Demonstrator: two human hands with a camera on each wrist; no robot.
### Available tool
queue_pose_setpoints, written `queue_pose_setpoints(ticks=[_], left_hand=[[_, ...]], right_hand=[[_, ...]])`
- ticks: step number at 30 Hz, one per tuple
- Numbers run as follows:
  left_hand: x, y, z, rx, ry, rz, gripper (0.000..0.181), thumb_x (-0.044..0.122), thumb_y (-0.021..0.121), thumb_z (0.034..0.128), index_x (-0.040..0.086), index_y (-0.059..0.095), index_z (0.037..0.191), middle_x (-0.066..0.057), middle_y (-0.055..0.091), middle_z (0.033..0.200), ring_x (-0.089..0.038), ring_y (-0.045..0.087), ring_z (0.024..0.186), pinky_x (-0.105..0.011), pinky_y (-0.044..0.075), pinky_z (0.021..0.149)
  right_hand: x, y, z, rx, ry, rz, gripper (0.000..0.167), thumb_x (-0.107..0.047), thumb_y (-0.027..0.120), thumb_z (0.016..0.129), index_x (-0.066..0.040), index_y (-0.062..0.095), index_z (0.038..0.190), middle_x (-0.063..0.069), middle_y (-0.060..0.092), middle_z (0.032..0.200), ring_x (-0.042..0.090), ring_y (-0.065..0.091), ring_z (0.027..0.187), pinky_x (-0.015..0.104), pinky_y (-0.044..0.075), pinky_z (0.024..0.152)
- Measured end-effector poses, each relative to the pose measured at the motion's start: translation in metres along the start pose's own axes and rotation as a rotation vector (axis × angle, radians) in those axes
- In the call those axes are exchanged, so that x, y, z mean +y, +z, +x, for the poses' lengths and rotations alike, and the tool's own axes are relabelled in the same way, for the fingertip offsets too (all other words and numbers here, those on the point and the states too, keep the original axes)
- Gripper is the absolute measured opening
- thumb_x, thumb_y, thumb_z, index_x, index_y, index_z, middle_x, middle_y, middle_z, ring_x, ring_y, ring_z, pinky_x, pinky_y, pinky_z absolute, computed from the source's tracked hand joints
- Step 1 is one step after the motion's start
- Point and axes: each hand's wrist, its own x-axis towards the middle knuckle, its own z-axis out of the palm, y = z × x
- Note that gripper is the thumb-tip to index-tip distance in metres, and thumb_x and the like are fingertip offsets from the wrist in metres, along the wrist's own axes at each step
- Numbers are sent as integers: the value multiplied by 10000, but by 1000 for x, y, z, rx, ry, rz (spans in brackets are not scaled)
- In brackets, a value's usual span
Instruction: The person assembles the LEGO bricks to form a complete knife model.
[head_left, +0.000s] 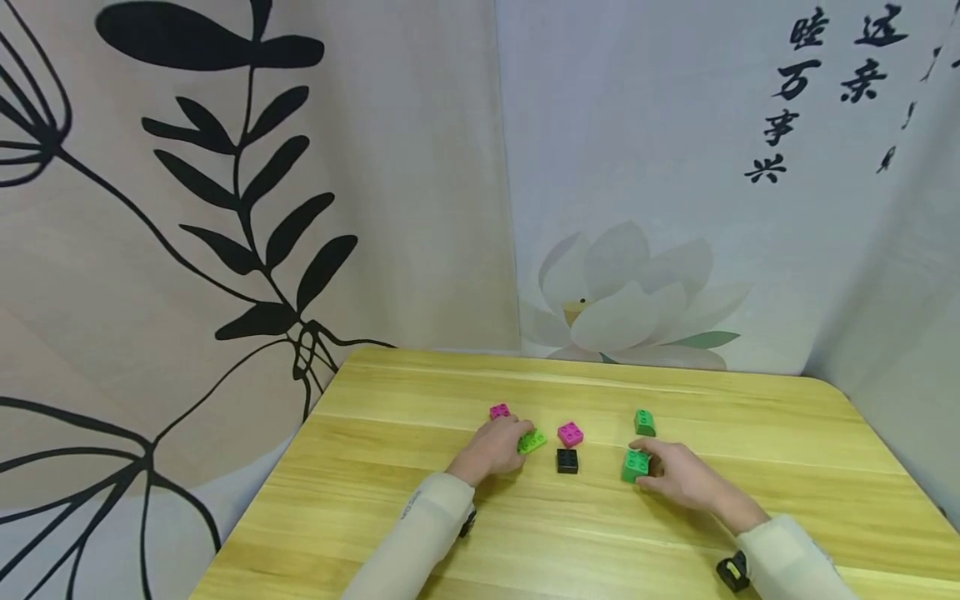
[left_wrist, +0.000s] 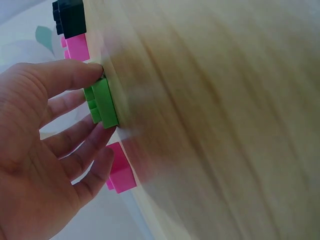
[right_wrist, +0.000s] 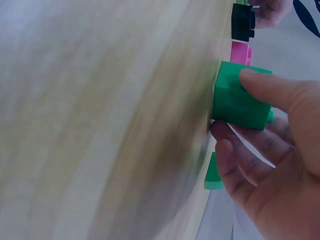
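My left hand [head_left: 495,447] pinches a flat lime-green toy building brick [head_left: 532,441] between thumb and fingers. In the left wrist view that lime brick [left_wrist: 102,102] lies against the tabletop, studs toward the palm. A pink brick [head_left: 499,411] sits just beyond the left hand, partly hidden by it. On the right, my right hand [head_left: 684,477] grips a taller green brick [head_left: 635,465], thumb on one side and fingers on the other. The right wrist view has this green brick [right_wrist: 240,95] at the table surface. A smaller green brick [head_left: 644,422] with a curved side stands behind it.
Between the hands are another pink brick [head_left: 570,434] and a black brick [head_left: 567,461], close together. All rest on a light wooden table [head_left: 585,542]. Printed cloth [head_left: 420,208] hangs behind the table's far edge, with more cloth at the right.
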Motion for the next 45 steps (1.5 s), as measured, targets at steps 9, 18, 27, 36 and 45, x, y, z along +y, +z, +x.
queue_pose_setpoints(ticks=[9,18,27,36,45], left_hand=[[-2,0,-3,-8,27,-6,445,204,742,780,198,598,1201,14,578,1051,-127,539,928,-279,464,802],[-1,-2,-13,-33,21,-10,525,139,747,727,132,587,1227,-35,581,1132,-177,545,1026,-320,448,903],[1,-3,-22,-47,31,-5,512,154,741,717,107,612,1210,-45,562,1159,-176,519,1026,-327,435,921],[3,-4,-31,-17,62,-97,476,246,742,765,97,602,1195,-7,534,1090,-110,500,921,-271,450,845],[15,-11,-36,-10,170,-149,509,239,692,774,124,570,1254,36,524,1074,-44,475,838,-203,446,764]], right_hand=[[-6,3,-4,-10,-22,-8,492,-107,748,802,18,539,1229,-7,633,966,126,598,828,268,508,710],[-13,9,-7,-11,-55,6,403,-135,766,782,-24,601,1133,-56,626,928,102,587,812,271,505,695],[-17,13,-11,-1,-86,35,342,-149,786,759,-81,611,1044,-78,630,894,74,582,788,262,498,669],[-24,18,-11,-50,-89,90,333,-180,782,762,-98,609,1034,-88,634,928,84,595,822,282,515,733],[-29,21,-8,-73,-105,120,313,-172,775,776,-126,615,1041,-103,626,927,67,589,827,270,515,735]])
